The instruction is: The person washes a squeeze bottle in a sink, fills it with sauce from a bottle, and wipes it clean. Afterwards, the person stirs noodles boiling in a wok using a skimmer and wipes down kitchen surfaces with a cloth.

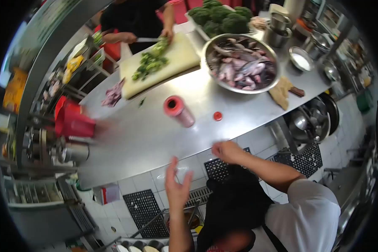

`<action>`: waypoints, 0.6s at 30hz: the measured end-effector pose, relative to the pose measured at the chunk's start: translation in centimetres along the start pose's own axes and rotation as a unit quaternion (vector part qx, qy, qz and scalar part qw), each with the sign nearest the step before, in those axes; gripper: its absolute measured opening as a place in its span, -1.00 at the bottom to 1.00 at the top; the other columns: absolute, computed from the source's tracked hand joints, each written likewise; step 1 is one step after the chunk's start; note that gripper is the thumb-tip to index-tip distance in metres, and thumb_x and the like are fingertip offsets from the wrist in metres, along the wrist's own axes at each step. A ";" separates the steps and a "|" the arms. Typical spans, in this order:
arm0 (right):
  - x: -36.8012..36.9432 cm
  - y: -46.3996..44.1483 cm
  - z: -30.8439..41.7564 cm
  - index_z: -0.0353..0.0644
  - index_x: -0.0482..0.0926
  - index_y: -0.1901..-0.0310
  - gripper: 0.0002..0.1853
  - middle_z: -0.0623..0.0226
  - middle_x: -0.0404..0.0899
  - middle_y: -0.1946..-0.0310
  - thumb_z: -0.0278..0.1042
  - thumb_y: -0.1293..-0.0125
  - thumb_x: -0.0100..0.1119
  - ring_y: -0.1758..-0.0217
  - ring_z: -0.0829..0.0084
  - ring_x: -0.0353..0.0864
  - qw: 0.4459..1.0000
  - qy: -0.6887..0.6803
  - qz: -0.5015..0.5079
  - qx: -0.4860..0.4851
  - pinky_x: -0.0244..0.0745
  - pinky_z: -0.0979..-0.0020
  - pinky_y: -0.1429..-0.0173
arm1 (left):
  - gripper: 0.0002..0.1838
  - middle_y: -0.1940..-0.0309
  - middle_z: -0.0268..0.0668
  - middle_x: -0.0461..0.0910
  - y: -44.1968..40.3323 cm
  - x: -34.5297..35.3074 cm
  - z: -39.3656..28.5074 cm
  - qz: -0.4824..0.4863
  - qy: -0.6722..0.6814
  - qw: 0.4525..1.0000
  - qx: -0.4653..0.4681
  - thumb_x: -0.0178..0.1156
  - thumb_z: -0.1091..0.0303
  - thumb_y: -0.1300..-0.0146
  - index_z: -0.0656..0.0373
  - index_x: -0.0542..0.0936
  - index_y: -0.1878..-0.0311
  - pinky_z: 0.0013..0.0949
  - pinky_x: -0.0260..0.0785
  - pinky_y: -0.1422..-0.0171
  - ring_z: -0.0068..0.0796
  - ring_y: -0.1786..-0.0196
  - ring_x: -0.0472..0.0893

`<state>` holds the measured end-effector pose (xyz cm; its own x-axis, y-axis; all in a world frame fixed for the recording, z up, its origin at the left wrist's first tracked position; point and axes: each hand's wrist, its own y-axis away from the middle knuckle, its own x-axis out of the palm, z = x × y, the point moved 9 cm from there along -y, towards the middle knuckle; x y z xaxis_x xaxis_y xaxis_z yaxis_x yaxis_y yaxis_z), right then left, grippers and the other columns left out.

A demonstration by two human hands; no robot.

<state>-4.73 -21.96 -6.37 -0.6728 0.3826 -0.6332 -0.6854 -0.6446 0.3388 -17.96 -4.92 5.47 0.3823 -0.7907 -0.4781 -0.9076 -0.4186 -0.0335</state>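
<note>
My left hand (178, 185) is raised in front of the table's near edge, its thumb and fingers apart, with nothing in it. At that same edge, my right hand (229, 152) has its fingers curled in; whatever they hold, if anything, is hidden. Beyond both hands stands a plastic bottle (181, 113) with a red top and a dark round opening, touched by neither. A small red cap (217, 116) lies on the steel table (143, 134), to the right of the bottle and beyond my right hand.
Whole fish fill a steel bowl (208, 69). Broccoli (220, 19) sits in a tray behind it. Across the table, a person (132, 25) holds a knife (149, 40) over greens on a cutting board (182, 50). A cleaver (281, 93) lies at right; a red pitcher (73, 122) stands left.
</note>
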 end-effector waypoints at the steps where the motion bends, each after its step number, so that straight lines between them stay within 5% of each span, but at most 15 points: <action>1: -5.7 -0.3 1.1 -0.16 0.59 0.09 -0.77 0.15 0.62 0.20 -0.26 -0.26 0.19 0.08 0.08 0.62 0.987 0.044 -0.155 -0.026 0.56 0.15 0.02 | -0.24 -0.36 -0.05 0.36 -2.3 0.2 0.0 -0.029 0.013 0.999 0.015 0.39 0.42 -0.17 0.24 0.28 -0.42 -0.14 0.28 -0.38 -0.16 -0.39 0.39; 2: -9.5 -0.3 1.9 -0.11 0.52 -0.05 -0.65 0.12 0.53 0.02 -0.27 -0.24 0.23 -0.01 0.07 0.58 0.942 0.036 -0.308 -0.127 0.57 0.15 -0.01 | -0.15 -0.43 -0.06 0.28 -4.7 0.8 -0.1 -0.054 0.033 0.998 0.031 0.41 0.42 -0.16 0.22 0.19 -0.48 -0.11 0.22 -0.42 -0.18 -0.44 0.32; 3: -10.7 -2.0 1.5 -0.08 0.46 -0.13 -0.54 0.05 0.43 -0.12 -0.28 -0.19 0.28 -0.05 0.01 0.54 0.958 0.100 -0.261 -0.072 0.56 0.12 -0.03 | -0.07 -0.45 -0.03 0.22 -7.0 1.1 -0.5 -0.075 0.058 0.995 0.035 0.43 0.41 -0.13 0.23 0.10 -0.50 -0.09 0.16 -0.45 -0.16 -0.46 0.28; 8: -8.1 -7.7 -1.5 -0.20 0.58 0.07 -0.76 0.03 0.49 -0.02 -0.40 -0.29 -0.01 0.00 0.04 0.58 0.958 0.231 -0.133 -0.107 0.60 0.10 0.02 | 0.09 -0.44 0.02 0.19 -13.8 3.5 -1.5 -0.157 0.071 0.983 0.061 0.49 0.38 -0.07 0.24 -0.05 -0.54 -0.05 0.06 -0.50 -0.14 -0.47 0.24; 10: -8.5 -8.6 -2.2 -0.20 0.57 0.09 -0.79 0.05 0.51 0.04 -0.40 -0.26 0.06 0.05 0.04 0.59 0.966 0.221 -0.104 -0.086 0.60 0.11 0.03 | 0.12 -0.40 0.00 0.23 -15.1 4.6 -0.8 -0.153 0.103 0.979 0.084 0.52 0.39 -0.03 0.24 -0.04 -0.54 -0.11 0.07 -0.51 -0.17 -0.44 0.27; 13: -16.9 -4.9 8.6 -0.22 0.55 -0.02 -0.61 0.11 0.54 0.09 -0.45 -0.11 0.33 0.07 0.05 0.59 0.942 0.059 -0.179 -0.279 0.53 0.17 0.03 | 0.13 -0.36 0.02 0.27 -16.1 5.3 -1.2 -0.153 0.158 0.970 0.104 0.58 0.41 0.06 0.26 0.02 -0.50 -0.26 0.19 -0.45 -0.23 -0.38 0.33; 15: -19.5 -4.5 15.3 -0.18 0.55 -0.05 -0.60 0.13 0.56 0.07 -0.47 -0.13 0.30 0.03 0.06 0.58 0.904 0.059 -0.167 -0.389 0.54 0.18 0.02 | 0.11 -0.33 0.01 0.32 -16.5 5.5 -2.3 -0.138 0.172 0.972 0.082 0.58 0.44 0.09 0.28 0.07 -0.48 -0.31 0.32 -0.35 -0.24 -0.31 0.41; 18: -16.5 -7.3 19.6 -0.16 0.56 0.00 -0.63 0.17 0.57 0.12 -0.49 -0.10 0.28 0.05 0.09 0.59 0.887 0.197 -0.020 -0.418 0.55 0.20 0.04 | -0.05 -0.15 -0.01 0.50 -17.4 5.5 -1.7 -0.142 0.127 0.980 0.062 0.60 0.34 0.12 0.23 0.24 -0.33 -0.28 0.45 -0.18 -0.18 -0.14 0.56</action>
<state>5.94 -10.55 15.26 -0.3914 0.2609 -0.8825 -0.1497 -0.9642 -0.2187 0.27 -2.80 4.93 0.6386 -0.7431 -0.2000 -0.7668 -0.5922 -0.2478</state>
